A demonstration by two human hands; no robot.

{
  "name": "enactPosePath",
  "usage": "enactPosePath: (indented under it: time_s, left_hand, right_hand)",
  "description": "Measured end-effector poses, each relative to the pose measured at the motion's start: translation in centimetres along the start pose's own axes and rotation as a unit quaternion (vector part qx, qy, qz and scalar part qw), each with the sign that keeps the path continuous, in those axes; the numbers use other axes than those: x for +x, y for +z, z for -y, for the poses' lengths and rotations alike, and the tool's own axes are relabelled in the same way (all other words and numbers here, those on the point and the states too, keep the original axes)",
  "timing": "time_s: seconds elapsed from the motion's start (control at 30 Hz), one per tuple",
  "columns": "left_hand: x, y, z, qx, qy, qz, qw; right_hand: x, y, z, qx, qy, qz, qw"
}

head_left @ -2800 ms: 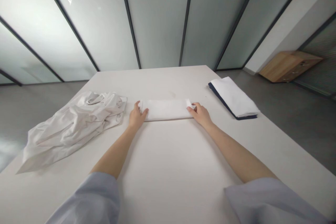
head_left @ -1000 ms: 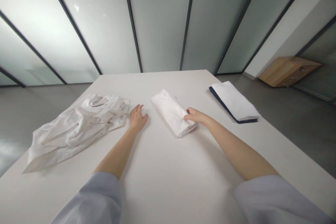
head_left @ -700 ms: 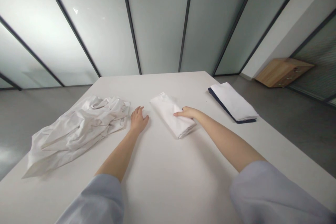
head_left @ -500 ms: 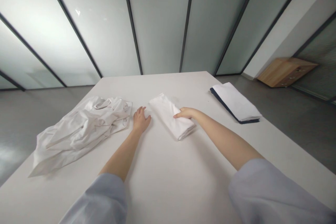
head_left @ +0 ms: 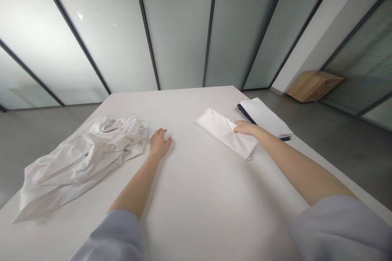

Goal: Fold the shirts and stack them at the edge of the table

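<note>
A folded white cloth (head_left: 225, 131) lies slantwise on the white table (head_left: 196, 195), right of centre. My right hand (head_left: 244, 128) rests on its far right edge, fingers curled onto the fabric. My left hand (head_left: 159, 143) lies flat on the table with fingers spread, holding nothing, just right of a crumpled white garment (head_left: 82, 159).
A folded stack of white cloth on dark blue cloth (head_left: 263, 117) sits near the table's right edge, just beyond the folded white cloth. Frosted glass panels stand behind the table. A wooden cabinet (head_left: 312, 85) is on the floor at the far right.
My right hand has turned the folded cloth and slid it rightward, close to the white and blue stack. My left hand let go of it and stays flat on the table.
</note>
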State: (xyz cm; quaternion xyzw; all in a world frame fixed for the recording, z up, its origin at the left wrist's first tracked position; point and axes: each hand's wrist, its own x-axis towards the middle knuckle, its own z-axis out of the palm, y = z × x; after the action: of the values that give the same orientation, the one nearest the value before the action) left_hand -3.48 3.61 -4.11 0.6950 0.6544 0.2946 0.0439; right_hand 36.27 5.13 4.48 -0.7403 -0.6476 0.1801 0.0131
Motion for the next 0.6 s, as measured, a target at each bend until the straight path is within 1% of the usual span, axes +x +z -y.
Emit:
enactPosePath:
  time_s: [0.07,0.1,0.17,0.23,0.33,0.4,0.47,0.6]
  left_hand:
    - [0.0,-0.1,0.0,0.002,0.000,0.006,1.000]
    - [0.1,-0.1,0.0,0.002,-0.001,0.008,1.000]
    - [0.1,-0.2,0.0,0.000,0.000,0.009,1.000]
    - [0.1,-0.3,0.1,-0.003,0.004,0.008,1.000]
    - [0.1,-0.3,0.1,-0.002,0.006,0.008,1.000]
    - [0.1,-0.3,0.2,-0.001,0.004,0.009,1.000]
    - [0.1,-0.4,0.2,-0.002,-0.001,0.012,1.000]
    - [0.2,-0.5,0.3,-0.003,-0.006,0.012,1.000]
  right_hand:
    - [-0.6,-0.2,-2.0,-0.040,0.052,-0.049,0.997]
    - [-1.1,-0.2,-2.8,-0.056,0.066,-0.073,0.994]
    - [-2.1,-0.1,-4.1,-0.079,0.074,-0.113,0.988]
    - [-2.9,-0.1,-5.0,-0.095,0.078,-0.138,0.983]
    - [-3.7,-0.8,-6.0,-0.109,0.092,-0.170,0.975]
    - [-3.8,-1.9,-6.7,-0.109,0.100,-0.196,0.969]
    - [-3.8,-3.5,-7.6,-0.097,0.108,-0.227,0.963]
    - [-2.6,-7.9,-10.2,-0.054,0.136,-0.279,0.949]
